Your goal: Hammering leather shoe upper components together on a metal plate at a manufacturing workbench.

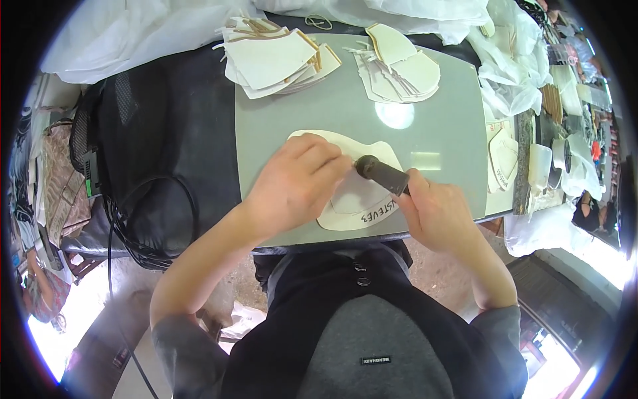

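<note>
On the grey-green board lies a white, curved flat template [339,218] with dark lettering along its near edge. My left hand [296,176] rests over its left part, fingers bent and pinched together. What those fingertips hold, if anything, is too small to make out. From the right, my right hand [432,206] grips a dark hammer [389,176]. Its round head is above the template, close beside my left fingertips. The hammer's grip is mostly hidden in my palm. A pale piece [359,196] lies on the template under the hammer.
The board [452,133] carries two stacks of white cut pieces with tan and grey edges, the left stack [272,60] and the right stack [402,70]. Another template [503,159] lies at right. Black cables [156,193] coil at left. White plastic sheeting [153,33] lines the back.
</note>
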Tool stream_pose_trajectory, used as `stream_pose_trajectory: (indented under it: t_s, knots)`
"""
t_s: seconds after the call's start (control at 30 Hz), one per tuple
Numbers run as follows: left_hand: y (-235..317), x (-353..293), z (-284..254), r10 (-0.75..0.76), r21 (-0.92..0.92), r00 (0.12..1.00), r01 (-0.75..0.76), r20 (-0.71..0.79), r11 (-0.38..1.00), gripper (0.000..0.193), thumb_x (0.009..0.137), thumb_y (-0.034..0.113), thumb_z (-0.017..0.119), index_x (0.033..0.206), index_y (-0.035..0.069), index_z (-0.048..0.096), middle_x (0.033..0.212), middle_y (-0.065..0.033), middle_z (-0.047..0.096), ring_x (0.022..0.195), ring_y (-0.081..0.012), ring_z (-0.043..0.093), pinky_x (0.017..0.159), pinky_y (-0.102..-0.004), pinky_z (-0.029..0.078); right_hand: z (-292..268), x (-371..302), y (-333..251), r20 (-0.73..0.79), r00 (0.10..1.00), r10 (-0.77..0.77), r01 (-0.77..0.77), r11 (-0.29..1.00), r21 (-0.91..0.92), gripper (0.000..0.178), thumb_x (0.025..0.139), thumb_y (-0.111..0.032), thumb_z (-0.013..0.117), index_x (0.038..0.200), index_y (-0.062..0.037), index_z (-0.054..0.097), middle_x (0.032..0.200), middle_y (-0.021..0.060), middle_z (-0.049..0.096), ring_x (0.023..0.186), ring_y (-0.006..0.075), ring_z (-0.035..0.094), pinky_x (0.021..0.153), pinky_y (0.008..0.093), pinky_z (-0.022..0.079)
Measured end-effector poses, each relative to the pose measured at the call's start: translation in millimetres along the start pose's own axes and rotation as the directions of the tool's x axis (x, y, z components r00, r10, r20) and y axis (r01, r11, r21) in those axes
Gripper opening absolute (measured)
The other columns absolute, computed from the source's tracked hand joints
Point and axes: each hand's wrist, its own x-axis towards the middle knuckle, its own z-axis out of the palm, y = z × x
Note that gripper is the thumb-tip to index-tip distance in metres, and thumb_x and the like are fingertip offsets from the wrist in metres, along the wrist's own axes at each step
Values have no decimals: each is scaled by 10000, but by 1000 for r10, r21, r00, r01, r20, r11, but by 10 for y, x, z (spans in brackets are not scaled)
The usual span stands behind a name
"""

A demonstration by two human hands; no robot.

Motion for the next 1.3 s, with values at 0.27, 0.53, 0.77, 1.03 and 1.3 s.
stream_pose_trajectory:
  t_s: [0.27,0.53,0.77,1.03,1.3]
  knots:
    - [15,-44,-34,18,64,1000,-18,-10,998,337,643,-3,743,976,29,703,975,-64,642,915,-275,619,789,-384,532,-91,42,-6,-30,1000,-3,4,999,43,286,982,-258,594,889,-9,489,604,129,577,533,353,598,492,448,456]
    - [2,-41,-43,17,56,1000,-16,-13,998,307,658,0,770,956,25,700,976,-63,639,922,-270,622,793,-383,533,-103,108,-97,-1,998,-64,64,998,27,274,974,-260,597,904,-13,502,607,133,579,546,365,600,504,455,457]
    - [149,-132,-18,-181,63,977,189,-116,980,348,679,-5,765,1017,12,686,997,-90,648,919,-293,625,790,-393,540,-6,87,-74,49,999,16,-16,1000,1,291,966,-229,599,964,47,506,583,139,565,527,355,593,484,444,440]
    - [210,-125,-33,-237,47,964,244,-119,969,352,691,-14,757,1036,-16,689,1019,-103,652,924,-297,629,786,-384,546,-7,81,-82,62,998,11,-11,1000,5,321,967,-196,581,1073,97,506,598,154,573,529,362,589,491,450,437]
    - [181,-221,25,-120,217,987,141,-109,966,285,734,65,696,1008,-11,672,1015,-64,621,991,-248,613,829,-360,542,-95,116,-66,-159,986,-42,62,990,127,268,973,-247,601,937,-3,495,610,140,571,539,356,594,492,443,448]
